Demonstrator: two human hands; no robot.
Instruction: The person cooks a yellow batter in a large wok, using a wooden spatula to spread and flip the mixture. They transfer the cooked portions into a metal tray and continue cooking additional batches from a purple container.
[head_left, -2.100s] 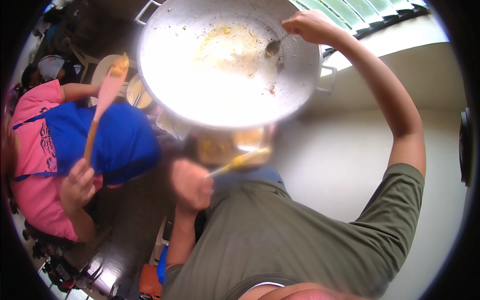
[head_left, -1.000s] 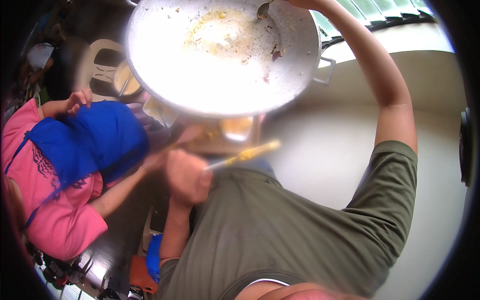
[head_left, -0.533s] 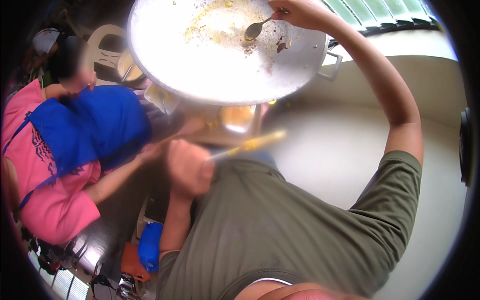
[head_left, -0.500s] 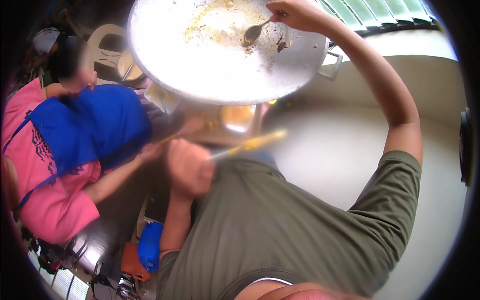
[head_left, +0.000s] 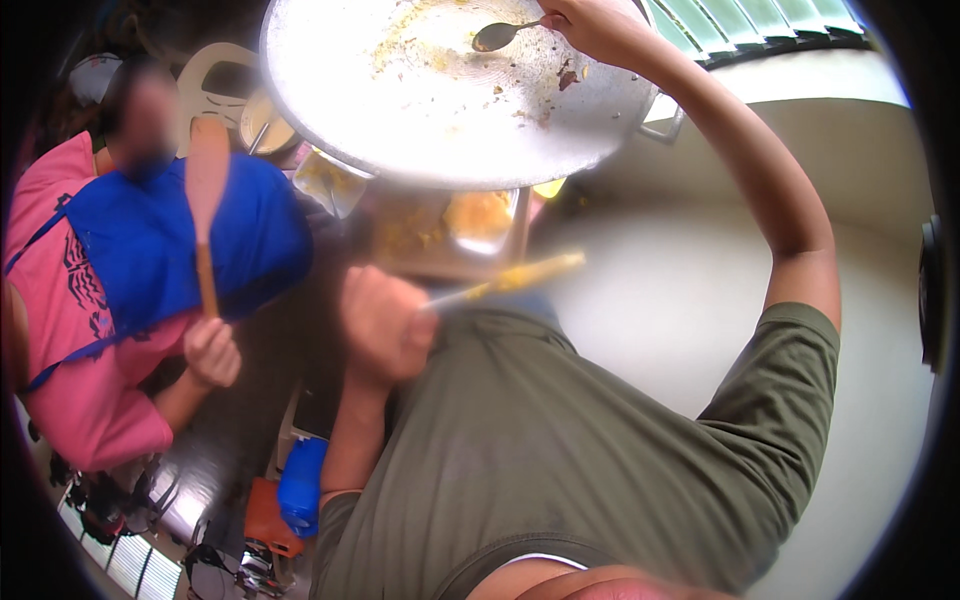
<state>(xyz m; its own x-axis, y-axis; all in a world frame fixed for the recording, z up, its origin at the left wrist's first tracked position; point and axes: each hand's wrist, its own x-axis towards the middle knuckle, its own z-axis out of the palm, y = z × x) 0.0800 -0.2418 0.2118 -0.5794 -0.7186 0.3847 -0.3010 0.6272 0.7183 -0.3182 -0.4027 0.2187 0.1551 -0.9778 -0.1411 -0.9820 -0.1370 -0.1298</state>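
My right hand [head_left: 592, 28] pinches the handle of a metal spoon [head_left: 494, 37], whose bowl is over the inside of a wide silver pan [head_left: 460, 150]. Yellow smears and dark burnt bits stick to the pan's surface. Lower down, in front of my body, my left hand [head_left: 385, 322] is closed around a thin utensil [head_left: 530, 274] coated with yellow food. That utensil is blurred and its exact kind cannot be made out. It points to the right, apart from the pan.
On the left stands a co-worker in a pink shirt and blue apron [head_left: 150, 250], holding a wooden paddle [head_left: 207, 180] upright. Below the pan, a tray [head_left: 450, 268] carries a container of yellow food [head_left: 478, 218]. A pan handle [head_left: 665, 125] juts out near the wall.
The spoon in my right hand has shifted left and up within the pan. My left hand has barely moved. The co-worker's hand has come back and now raises a wooden paddle.
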